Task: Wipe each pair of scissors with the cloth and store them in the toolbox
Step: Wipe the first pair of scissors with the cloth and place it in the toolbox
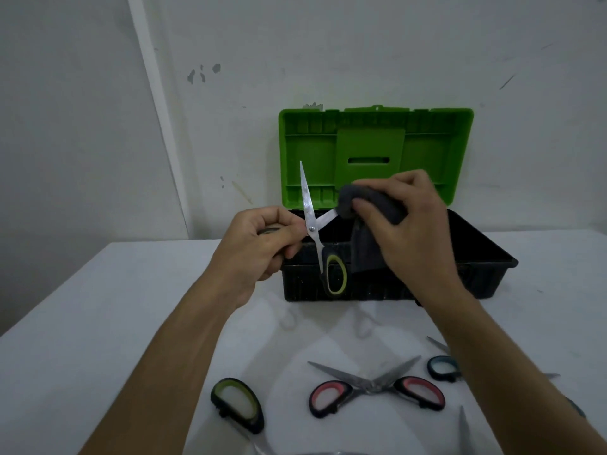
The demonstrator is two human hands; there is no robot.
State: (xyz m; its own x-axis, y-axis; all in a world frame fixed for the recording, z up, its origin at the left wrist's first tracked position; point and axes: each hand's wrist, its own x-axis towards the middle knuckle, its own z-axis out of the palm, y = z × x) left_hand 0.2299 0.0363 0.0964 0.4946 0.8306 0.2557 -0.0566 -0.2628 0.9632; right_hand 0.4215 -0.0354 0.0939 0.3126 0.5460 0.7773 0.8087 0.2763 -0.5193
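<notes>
My left hand (259, 244) grips one handle of a pair of yellow-handled scissors (310, 211), held open in front of the toolbox. One blade points up; the other yellow loop hangs down. My right hand (404, 224) holds a grey cloth (364, 205) pinched around the second blade, which points right. The toolbox (476, 277) has a black base and an upright green lid (377, 152), and stands open against the wall.
On the white table near me lie red-handled scissors (374, 389) spread open, another yellow-handled pair (238, 405) at the lower left, and blue-handled scissors (443, 367) partly under my right forearm. A further blade tip (463, 428) shows at the lower right.
</notes>
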